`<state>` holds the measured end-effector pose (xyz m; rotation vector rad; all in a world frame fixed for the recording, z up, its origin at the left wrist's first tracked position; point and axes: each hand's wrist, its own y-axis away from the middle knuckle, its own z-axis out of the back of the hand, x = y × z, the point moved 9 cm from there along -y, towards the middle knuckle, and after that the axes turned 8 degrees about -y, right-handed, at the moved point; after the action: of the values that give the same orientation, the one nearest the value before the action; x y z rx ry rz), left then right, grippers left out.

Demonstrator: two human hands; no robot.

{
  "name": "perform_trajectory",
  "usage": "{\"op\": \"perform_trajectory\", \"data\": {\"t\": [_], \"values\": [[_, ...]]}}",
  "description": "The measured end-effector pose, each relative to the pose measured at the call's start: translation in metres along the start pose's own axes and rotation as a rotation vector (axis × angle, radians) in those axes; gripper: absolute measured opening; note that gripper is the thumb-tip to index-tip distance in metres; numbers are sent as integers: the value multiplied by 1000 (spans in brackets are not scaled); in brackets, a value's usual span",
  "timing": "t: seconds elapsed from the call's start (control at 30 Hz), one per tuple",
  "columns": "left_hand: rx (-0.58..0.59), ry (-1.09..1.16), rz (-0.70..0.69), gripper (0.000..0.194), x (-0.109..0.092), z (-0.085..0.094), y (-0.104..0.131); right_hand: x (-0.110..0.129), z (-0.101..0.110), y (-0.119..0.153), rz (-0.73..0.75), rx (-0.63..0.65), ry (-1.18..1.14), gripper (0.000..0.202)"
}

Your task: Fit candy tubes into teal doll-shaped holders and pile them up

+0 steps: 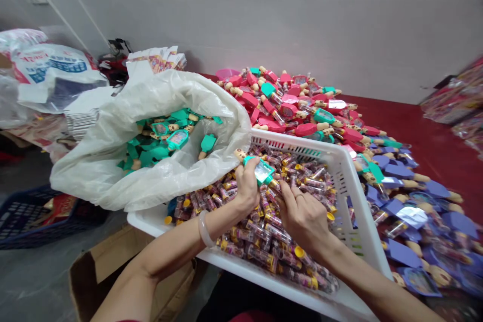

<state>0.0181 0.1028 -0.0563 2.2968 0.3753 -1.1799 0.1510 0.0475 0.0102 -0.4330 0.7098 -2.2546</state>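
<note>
My left hand point(247, 186) is closed on a green plastic toy piece point(264, 172), which has a clear window and a cream, spotted knob at its far end. Fingers and thumb of my right hand point(305, 215) pinch a small clear tube point(275, 186) with a yellow end, at the near end of the green piece. Whether the two parts are joined, I cannot tell. Below both hands, a white plastic basket point(349, 166) holds many similar tubes point(277, 234). Beside it on the left, an open whitish sack point(219, 95) holds more green pieces point(158, 153).
Behind the basket lies a heap of red toys point(285, 110) with some green ones; purple toys point(405, 251) spread along the right on a red surface point(392, 113). Stacked printed cards point(81, 113) stand at left. A cardboard box point(109, 256) and blue basket point(22, 219) sit below.
</note>
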Motion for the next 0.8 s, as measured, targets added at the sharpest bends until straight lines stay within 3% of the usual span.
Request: {"op": "perform_trajectory", "data": {"t": [0.2, 0.3, 0.4, 0.5, 0.6, 0.73, 0.8], "values": [[-15, -69, -46, 23, 7, 4, -2, -14, -9, 5, -121, 39, -147, 36], [-27, -33, -72, 23, 2, 6, -2, -28, -16, 0, -162, 74, -358, 33], [117, 12, -47, 27, -7, -7, -3, -51, -30, -5, -238, 189, -523, 33], [356, -85, 103, 29, -9, -24, -4, -73, -41, -7, -255, 289, -398, 34], [580, -332, 255, 34, -10, -27, -6, -90, -44, -5, -259, 330, -147, 23], [736, -562, 580, 48, 2, -5, -1, -85, -52, -2, -233, 466, 33, 10], [803, -686, 711, 43, 13, 7, 7, -72, -55, -2, -171, 515, 70, 9]]}}
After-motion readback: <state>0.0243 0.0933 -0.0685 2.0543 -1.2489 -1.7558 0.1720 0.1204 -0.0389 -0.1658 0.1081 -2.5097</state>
